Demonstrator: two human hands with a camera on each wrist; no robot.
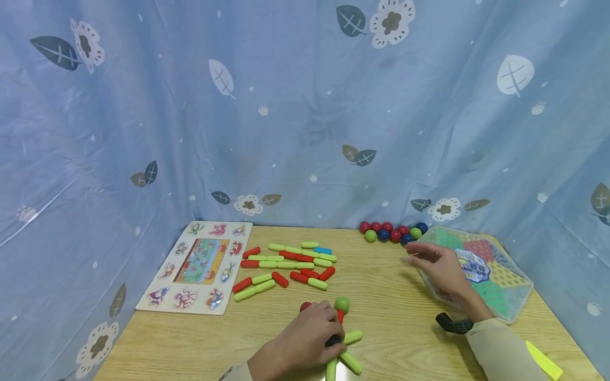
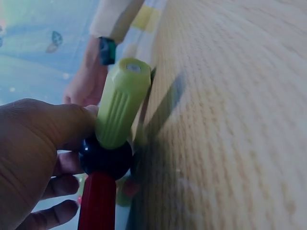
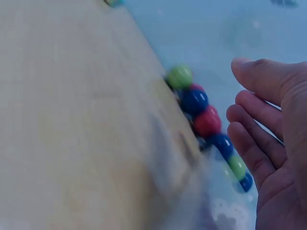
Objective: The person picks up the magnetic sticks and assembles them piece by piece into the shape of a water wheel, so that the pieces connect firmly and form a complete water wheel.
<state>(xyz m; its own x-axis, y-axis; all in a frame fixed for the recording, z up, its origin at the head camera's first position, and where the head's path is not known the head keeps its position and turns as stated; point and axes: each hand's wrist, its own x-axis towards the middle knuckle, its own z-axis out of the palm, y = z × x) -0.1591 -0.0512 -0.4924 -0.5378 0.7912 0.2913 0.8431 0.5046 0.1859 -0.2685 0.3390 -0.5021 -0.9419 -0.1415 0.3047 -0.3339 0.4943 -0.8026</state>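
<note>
In the head view my left hand [image 1: 307, 336] grips a dark blue ball [image 1: 333, 341] low over the front of the table. Several yellow-green rods [image 1: 351, 363] fan out from that ball, and a red rod [image 1: 340, 316] leads up to a green ball [image 1: 342, 304]. A red ball [image 1: 305, 306] peeks out behind the knuckles. The left wrist view has my thumb beside the joint of a ridged yellow-green rod [image 2: 122, 103] and the blue ball [image 2: 106, 158]. Holding nothing, my right hand [image 1: 440, 270] hovers with fingers loosely bent, by a row of coloured balls [image 3: 207, 120].
A clear plastic box [image 1: 512, 312] with coloured pieces lies at the right under my right forearm. Loose red and yellow-green rods [image 1: 286, 264] cover the middle left, beside a sea-animal puzzle board [image 1: 159, 304]. A blue patterned curtain [image 1: 305, 116] closes off the back.
</note>
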